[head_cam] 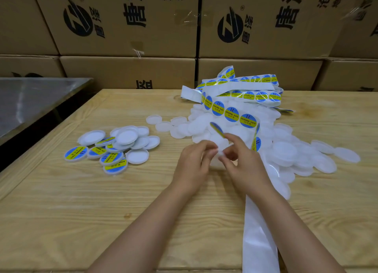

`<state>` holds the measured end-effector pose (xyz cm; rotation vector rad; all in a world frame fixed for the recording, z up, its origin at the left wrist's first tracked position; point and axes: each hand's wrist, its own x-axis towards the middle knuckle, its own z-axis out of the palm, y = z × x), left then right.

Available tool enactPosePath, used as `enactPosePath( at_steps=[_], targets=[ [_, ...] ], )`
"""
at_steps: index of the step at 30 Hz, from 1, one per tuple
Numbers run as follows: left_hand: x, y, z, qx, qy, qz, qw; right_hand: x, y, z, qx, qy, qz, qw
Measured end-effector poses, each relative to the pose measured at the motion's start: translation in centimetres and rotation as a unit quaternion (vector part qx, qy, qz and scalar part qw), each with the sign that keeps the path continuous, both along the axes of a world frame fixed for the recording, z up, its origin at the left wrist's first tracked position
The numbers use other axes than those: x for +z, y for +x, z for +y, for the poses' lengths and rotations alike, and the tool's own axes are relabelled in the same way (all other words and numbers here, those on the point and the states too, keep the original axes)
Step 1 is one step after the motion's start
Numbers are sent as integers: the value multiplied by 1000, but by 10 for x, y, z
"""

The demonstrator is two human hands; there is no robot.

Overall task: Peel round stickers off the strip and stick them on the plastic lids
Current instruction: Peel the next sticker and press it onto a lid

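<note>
While left hand (191, 166) holds lid (220, 151), right hand (244, 167) pinches sticker (217, 129).

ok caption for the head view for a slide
Left hand and right hand hold a white round plastic lid, a round blue-and-yellow sticker at the right fingers, above a wooden table.

A warehouse: stacked printed cartons (131, 21) behind a wooden worktable (81, 201).

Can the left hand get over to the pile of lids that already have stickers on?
Probably yes. Only bare wooden table lies between the left hand and the stickered lids, with nothing blocking. But that hand is busy holding a white lid, so it would carry that along.
</note>
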<state>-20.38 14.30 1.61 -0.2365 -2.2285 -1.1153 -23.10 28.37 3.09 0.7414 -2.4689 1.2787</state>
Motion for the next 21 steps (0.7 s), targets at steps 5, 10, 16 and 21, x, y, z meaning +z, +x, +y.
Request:
enactPosePath(
  at_steps=[5,10,16,21],
  targets=[
    [9,-6,-2,-74,367,-161,913,5,-1,-1,-12,-184,-126,975],
    [11,-4,-11,-168,462,-223,842,8,-4,-1,-6,-299,-200,933],
    [11,-5,-8,-146,485,-227,832,6,-3,-3,-11,-309,-210,928],
    [11,-4,-8,-136,489,-224,832,9,-9,1,-79,-366,-149,915]
  ],
)
